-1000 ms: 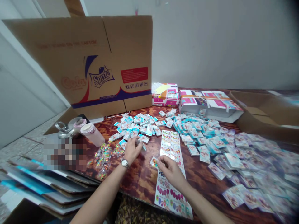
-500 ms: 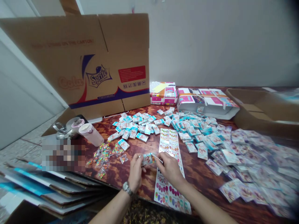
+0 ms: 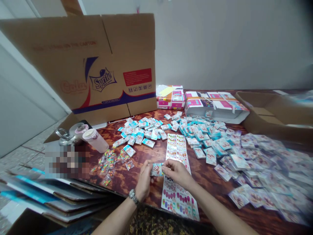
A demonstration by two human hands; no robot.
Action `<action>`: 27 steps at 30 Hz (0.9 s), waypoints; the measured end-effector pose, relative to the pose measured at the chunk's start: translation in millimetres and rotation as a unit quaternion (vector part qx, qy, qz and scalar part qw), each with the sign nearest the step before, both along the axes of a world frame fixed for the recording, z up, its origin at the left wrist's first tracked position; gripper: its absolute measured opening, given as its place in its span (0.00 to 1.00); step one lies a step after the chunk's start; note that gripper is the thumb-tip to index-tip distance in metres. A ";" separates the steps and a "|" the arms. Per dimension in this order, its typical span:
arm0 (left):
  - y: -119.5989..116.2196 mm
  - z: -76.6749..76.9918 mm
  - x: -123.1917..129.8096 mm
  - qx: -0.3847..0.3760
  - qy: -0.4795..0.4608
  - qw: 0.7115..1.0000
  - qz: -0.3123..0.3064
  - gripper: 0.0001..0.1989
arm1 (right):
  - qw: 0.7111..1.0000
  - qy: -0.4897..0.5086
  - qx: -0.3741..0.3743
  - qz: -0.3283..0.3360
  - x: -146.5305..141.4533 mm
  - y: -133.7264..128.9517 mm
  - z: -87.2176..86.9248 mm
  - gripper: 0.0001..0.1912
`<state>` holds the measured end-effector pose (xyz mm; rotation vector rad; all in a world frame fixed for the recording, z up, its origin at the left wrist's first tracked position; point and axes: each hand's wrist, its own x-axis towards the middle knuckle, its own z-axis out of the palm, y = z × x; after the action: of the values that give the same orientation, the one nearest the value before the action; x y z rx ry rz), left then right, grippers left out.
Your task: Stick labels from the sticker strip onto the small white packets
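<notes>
Between both hands is a small printed box (image 3: 156,169) with a hand picture on it. My left hand (image 3: 144,178), with a watch at the wrist, grips its left side. My right hand (image 3: 176,173) pinches its right end, above a long sheet of colourful oval stickers (image 3: 179,199) on the dark red-brown table (image 3: 207,182). To the left lie small clear packets of bright pieces (image 3: 107,164). Beyond the hands is a group of small white and blue boxes (image 3: 148,143), with a larger pile (image 3: 216,140) to the right.
A tall Sprite carton (image 3: 110,78) stands at the back left. Pink-and-white packages (image 3: 171,98) and an open brown box (image 3: 271,111) are behind the piles. A pale cup (image 3: 95,140) stands left. Purplish packs (image 3: 264,176) cover the right. Flat cardboard (image 3: 58,199) juts in at lower left.
The right hand's fingers have closed in on the small box's right end, where a flap stuck out before. The box now shows its printed face more squarely. Both hands remain over the same spot.
</notes>
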<state>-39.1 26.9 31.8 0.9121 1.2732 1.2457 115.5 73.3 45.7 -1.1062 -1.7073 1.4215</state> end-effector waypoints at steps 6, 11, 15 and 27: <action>-3.1 -0.4 3.0 -0.003 0.057 0.998 0.020 0.15 | 0.997 0.044 -0.056 0.024 -0.9 -4.2 -1.6 0.05; -2.3 11.8 -3.5 0.050 0.240 0.969 -0.030 0.15 | 0.998 0.034 -0.048 0.000 6.2 -2.3 -6.0 0.11; -8.8 19.2 -7.8 0.202 0.483 0.846 -0.100 0.24 | 1.000 0.011 -0.020 -0.010 8.2 -1.7 -11.1 0.09; -9.8 9.3 -0.7 0.248 0.543 0.792 -0.128 0.24 | 0.999 0.015 0.020 -0.020 -0.8 -5.9 8.8 0.07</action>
<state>-39.8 17.1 41.2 2.3250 1.5841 0.7961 114.7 67.4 54.4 -1.0873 -1.6754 1.3670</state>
